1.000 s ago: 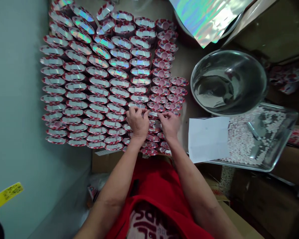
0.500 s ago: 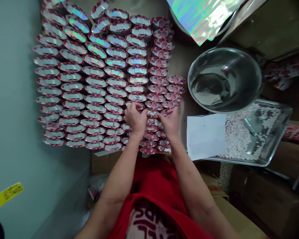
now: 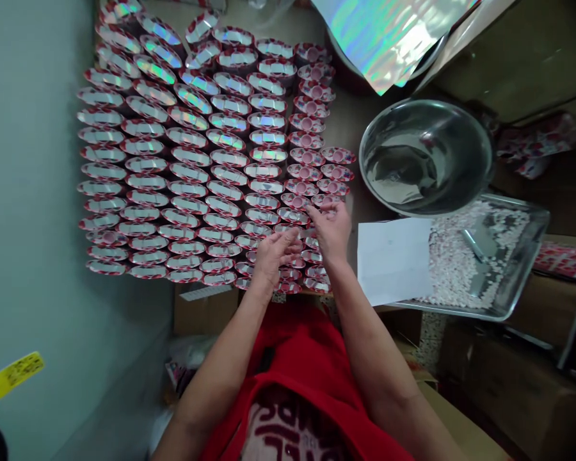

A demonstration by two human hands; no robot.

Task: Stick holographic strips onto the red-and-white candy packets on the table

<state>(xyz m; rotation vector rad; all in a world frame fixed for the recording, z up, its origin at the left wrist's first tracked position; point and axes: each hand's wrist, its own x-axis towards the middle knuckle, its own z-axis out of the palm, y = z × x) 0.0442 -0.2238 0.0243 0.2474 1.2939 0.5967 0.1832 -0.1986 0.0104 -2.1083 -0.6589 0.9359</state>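
Rows of upright containers with oval, red-rimmed tops (image 3: 189,189) fill the table under and around my hands. Many tops show a pale, shiny strip across the middle; the right-hand columns include tops with a pink round centre (image 3: 308,123). My left hand (image 3: 271,256) hovers over the near part of the right-hand columns, thumb and fingertips drawn together; whatever is between them is too small to make out. Slightly farther away, my right hand (image 3: 333,234) is over the rightmost columns with thumb and forefinger apart. Its other fingers are partly hidden, and several tops lie beneath both hands.
To the right stands a steel bowl (image 3: 482,150). Nearer is a metal tray (image 3: 532,246) of small pale pieces with a scoop (image 3: 480,244), partly covered by white paper (image 3: 393,262). Shiny iridescent sheets (image 3: 388,41) lie at the back right. A wall (image 3: 29,211) borders the left.
My left hand has drawn back toward me and slightly right, off the top it was touching. My right hand has lifted a little, its thumb and forefinger now apart. The view has shifted slightly.
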